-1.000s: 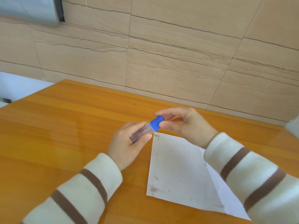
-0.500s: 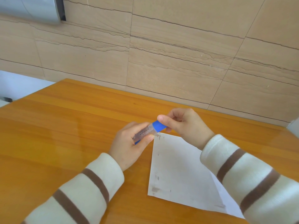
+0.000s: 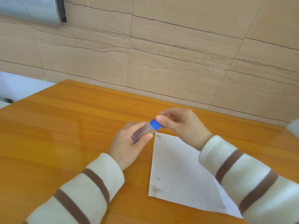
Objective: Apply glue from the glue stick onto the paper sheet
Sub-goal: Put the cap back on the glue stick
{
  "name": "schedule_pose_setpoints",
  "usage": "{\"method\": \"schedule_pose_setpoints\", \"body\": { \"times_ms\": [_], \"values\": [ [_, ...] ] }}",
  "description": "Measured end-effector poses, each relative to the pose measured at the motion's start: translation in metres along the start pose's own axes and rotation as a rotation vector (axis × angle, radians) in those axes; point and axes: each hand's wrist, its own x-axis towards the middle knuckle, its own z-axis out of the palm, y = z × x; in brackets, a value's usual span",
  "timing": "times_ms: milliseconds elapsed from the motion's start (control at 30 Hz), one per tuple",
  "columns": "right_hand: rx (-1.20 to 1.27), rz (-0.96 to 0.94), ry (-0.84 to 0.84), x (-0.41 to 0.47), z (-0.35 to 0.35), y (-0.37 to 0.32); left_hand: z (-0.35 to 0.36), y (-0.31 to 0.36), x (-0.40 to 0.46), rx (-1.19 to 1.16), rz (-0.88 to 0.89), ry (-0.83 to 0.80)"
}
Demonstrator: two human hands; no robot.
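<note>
Fingers of left hand point(image 3: 127, 143) curled round glue stick point(image 3: 144, 130), right hand point(image 3: 179, 122) pinching its blue cap point(image 3: 156, 124).

I see the paper sheet point(image 3: 179, 172) flat on the tabletop point(image 3: 64, 126), right of centre; glue stick point(image 3: 146, 129) held between both hands just above its far corner; wall point(image 3: 161, 54) behind.
</note>
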Motion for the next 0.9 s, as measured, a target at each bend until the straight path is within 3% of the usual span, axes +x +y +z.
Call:
{"method": "schedule_pose_setpoints", "body": {
  "times_ms": [567,900],
  "values": [
    [-0.179,-0.091,0.019,0.011,0.011,-0.01,0.002,-0.011,0.003,-0.111,-0.182,-0.02],
    [-0.197,-0.141,-0.001,0.016,0.029,-0.021,0.001,-0.018,0.006,-0.161,-0.27,0.052]
  ]
}}
